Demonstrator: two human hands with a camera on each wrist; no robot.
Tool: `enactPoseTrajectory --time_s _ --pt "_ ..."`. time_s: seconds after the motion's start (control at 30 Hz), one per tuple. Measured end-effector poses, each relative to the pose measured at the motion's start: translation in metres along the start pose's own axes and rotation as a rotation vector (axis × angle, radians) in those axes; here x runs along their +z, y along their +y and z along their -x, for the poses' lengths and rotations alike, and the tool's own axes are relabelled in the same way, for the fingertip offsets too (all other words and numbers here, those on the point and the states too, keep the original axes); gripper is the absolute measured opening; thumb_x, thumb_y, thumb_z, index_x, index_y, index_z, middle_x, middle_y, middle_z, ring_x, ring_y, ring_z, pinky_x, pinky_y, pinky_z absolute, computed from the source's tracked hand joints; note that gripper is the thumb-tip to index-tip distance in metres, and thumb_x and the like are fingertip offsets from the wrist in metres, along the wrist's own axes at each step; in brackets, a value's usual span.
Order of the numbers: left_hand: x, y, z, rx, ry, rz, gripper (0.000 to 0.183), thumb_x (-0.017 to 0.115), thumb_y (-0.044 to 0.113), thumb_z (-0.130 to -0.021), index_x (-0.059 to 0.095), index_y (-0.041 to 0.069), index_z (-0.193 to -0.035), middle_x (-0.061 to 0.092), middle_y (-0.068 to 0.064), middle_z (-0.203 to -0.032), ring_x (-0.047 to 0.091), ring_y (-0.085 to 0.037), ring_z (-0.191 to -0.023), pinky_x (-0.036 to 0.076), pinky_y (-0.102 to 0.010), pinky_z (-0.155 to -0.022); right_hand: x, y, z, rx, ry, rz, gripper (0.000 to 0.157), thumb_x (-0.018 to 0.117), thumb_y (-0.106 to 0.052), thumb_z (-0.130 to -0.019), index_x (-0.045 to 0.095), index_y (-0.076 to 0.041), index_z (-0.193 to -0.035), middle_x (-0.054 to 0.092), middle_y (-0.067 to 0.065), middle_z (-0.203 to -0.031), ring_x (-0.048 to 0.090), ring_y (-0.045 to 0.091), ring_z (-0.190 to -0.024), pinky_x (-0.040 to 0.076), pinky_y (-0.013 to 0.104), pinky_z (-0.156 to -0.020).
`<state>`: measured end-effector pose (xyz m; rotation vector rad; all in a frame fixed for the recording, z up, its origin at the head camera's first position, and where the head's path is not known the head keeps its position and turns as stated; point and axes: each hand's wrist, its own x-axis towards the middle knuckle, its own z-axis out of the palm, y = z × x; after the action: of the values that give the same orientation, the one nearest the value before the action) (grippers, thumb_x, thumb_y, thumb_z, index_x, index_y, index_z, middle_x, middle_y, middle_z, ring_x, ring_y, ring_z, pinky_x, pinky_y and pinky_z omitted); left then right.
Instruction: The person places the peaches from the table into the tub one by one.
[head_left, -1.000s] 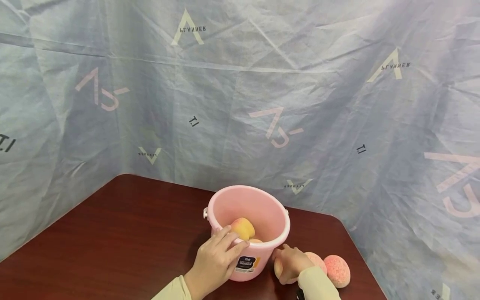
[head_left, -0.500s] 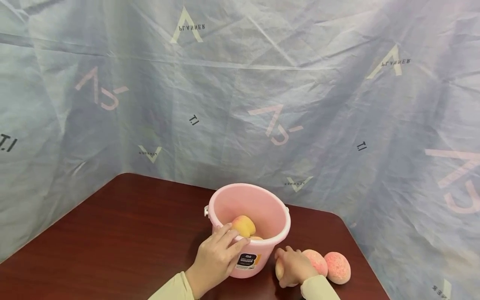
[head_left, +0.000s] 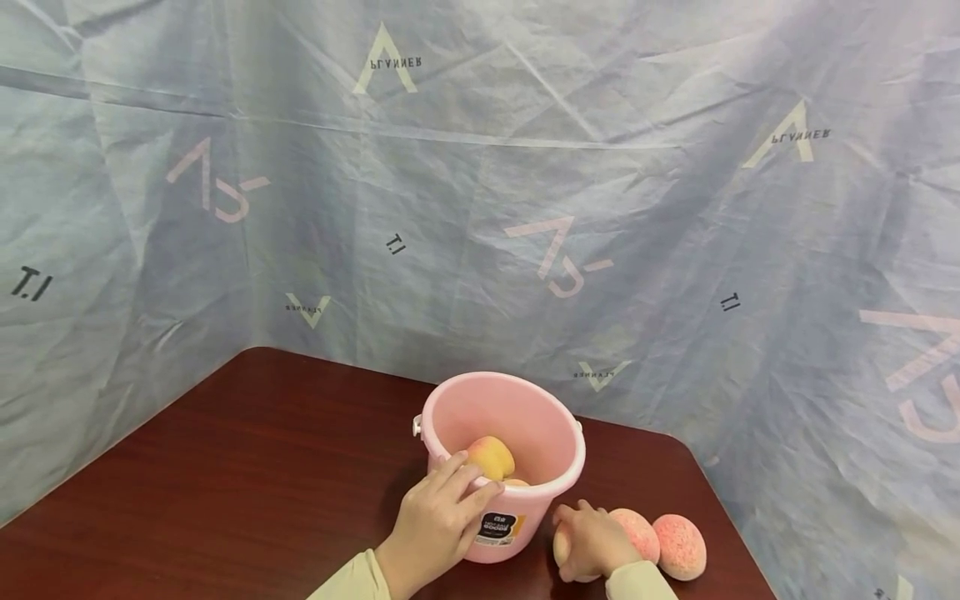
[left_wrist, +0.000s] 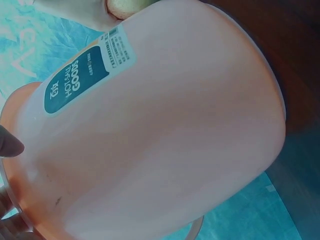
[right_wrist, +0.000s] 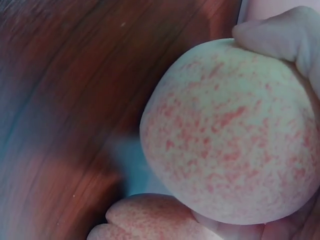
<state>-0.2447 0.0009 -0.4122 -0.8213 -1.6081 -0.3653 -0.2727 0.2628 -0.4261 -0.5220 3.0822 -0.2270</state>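
A pink bucket (head_left: 517,408) stands on the table. My left hand (head_left: 438,521) grips its near rim; in the left wrist view the thumb (left_wrist: 11,143) lies outside the wall. Inside the bucket a yellow peach (head_left: 491,457) with a red blush shows, and part of another peach (head_left: 516,482) peeks out below it. To the right of the bucket, my right hand (head_left: 596,537) holds a pale peach with red speckles (right_wrist: 230,135), thumb on one side and fingers on the other. The hand hides most of that peach in the head view.
Two pinkish peaches, a nearer one (head_left: 637,533) and an outer one (head_left: 679,547), lie right of my right hand, close to the table's right edge. The dark red table (head_left: 247,467) extends left. A grey printed cloth (head_left: 450,208) hangs behind it.
My right hand has shifted slightly away from the bucket and toward me, still around the peach. The left hand keeps its place on the rim. The head view has tilted a little.
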Motion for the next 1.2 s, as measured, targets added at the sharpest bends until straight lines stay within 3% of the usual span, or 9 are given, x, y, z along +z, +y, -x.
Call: enactPoseTrajectory --time_s 0.23,0.37,0.5,0.63,0.93,1.2 --pt "-0.001 -0.001 0.0 0.0 -0.013 -0.002 0.034 0.037 0.018 -0.098 0.071 0.019 -0.095 0.064 -0.004 -0.095 0.064 -0.024 -0.094 0.055 -0.035 -0.079 0.005 -0.001 0.008 -0.043 0.043 0.023 0.065 0.08 -0.017 -0.044 0.056 -0.014 -0.105 0.053 0.008 -0.087 0.052 0.029 -0.068 0.045 0.044 -0.056" --pt "-0.003 -0.003 0.002 0.008 -0.011 0.0 0.033 0.038 0.017 -0.098 0.071 0.019 -0.095 0.064 -0.004 -0.095 0.063 -0.024 -0.092 0.055 -0.033 -0.074 0.003 0.001 0.013 -0.032 -0.031 -0.069 0.073 0.079 -0.018 -0.049 0.057 -0.006 -0.118 0.056 0.013 -0.091 0.05 0.023 -0.067 0.045 0.037 -0.055" --pt "-0.003 -0.005 0.002 0.005 -0.015 -0.003 0.033 0.038 0.017 -0.098 0.071 0.018 -0.095 0.064 -0.004 -0.094 0.063 -0.024 -0.093 0.056 -0.034 -0.074 -0.002 0.006 0.015 -0.073 -0.083 -0.11 0.065 0.08 -0.018 -0.05 0.06 -0.004 -0.11 0.055 0.009 -0.086 0.047 0.016 -0.067 0.045 0.029 -0.056" --pt "-0.002 -0.006 0.001 0.015 -0.019 -0.005 0.033 0.037 0.017 -0.098 0.071 0.018 -0.096 0.063 -0.004 -0.095 0.063 -0.024 -0.094 0.055 -0.034 -0.077 -0.005 0.01 0.017 -0.137 -0.08 -0.108 0.062 0.08 -0.016 -0.048 0.061 -0.006 -0.106 0.053 0.004 -0.083 0.045 0.011 -0.065 0.044 0.025 -0.055" --pt "-0.002 -0.005 0.001 0.031 -0.04 -0.007 0.03 0.046 0.014 -0.085 0.07 0.018 -0.1 0.063 -0.004 -0.096 0.064 -0.026 -0.095 0.055 -0.036 -0.081 -0.011 0.019 0.019 -0.19 0.068 -0.138 0.072 0.086 -0.026 -0.055 0.057 -0.002 -0.116 0.057 0.007 -0.099 0.053 0.011 -0.075 0.049 0.029 -0.062" --pt "-0.002 -0.006 0.002 0.046 -0.048 -0.001 0.033 0.04 0.015 -0.089 0.07 0.019 -0.1 0.063 -0.004 -0.097 0.064 -0.025 -0.097 0.056 -0.037 -0.081 -0.01 0.023 0.025 -0.319 0.15 -0.304 0.071 0.086 -0.021 -0.056 0.054 -0.002 -0.117 0.056 0.003 -0.106 0.052 0.004 -0.083 0.047 0.023 -0.065"
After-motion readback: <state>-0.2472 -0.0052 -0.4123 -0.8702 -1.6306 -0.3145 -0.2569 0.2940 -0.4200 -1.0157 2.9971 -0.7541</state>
